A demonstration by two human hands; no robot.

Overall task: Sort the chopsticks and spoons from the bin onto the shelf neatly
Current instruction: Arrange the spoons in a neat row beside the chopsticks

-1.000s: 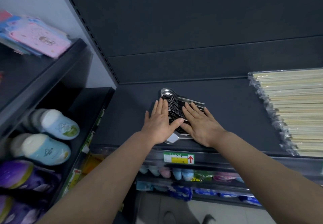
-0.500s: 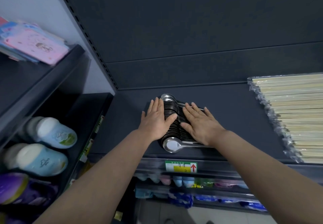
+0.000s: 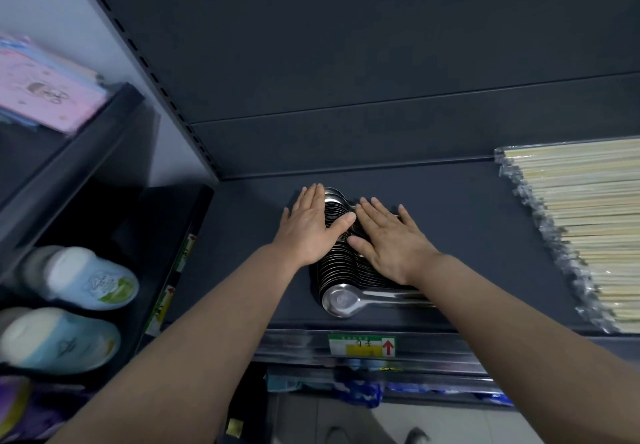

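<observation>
Spoons: a row of nested metal spoons (image 3: 341, 299) lies on the dark shelf (image 3: 467, 235) near its front edge, with bowls to the left and handles pointing right.
Left hand: the left hand (image 3: 311, 228) is flat, fingers straight and together along the row's left side, thumb across the bowls.
Right hand: the right hand (image 3: 388, 242) is flat, fingers slightly spread, resting on the handles.
Chopsticks: plastic-wrapped chopsticks (image 3: 588, 228) are stacked at the shelf's right end, well apart from the spoons.
Front rail: a price label (image 3: 362, 345) with a red arrow sits below the spoons.
Left shelving: blurred pale blue items (image 3: 93, 279), possibly slippers.
</observation>
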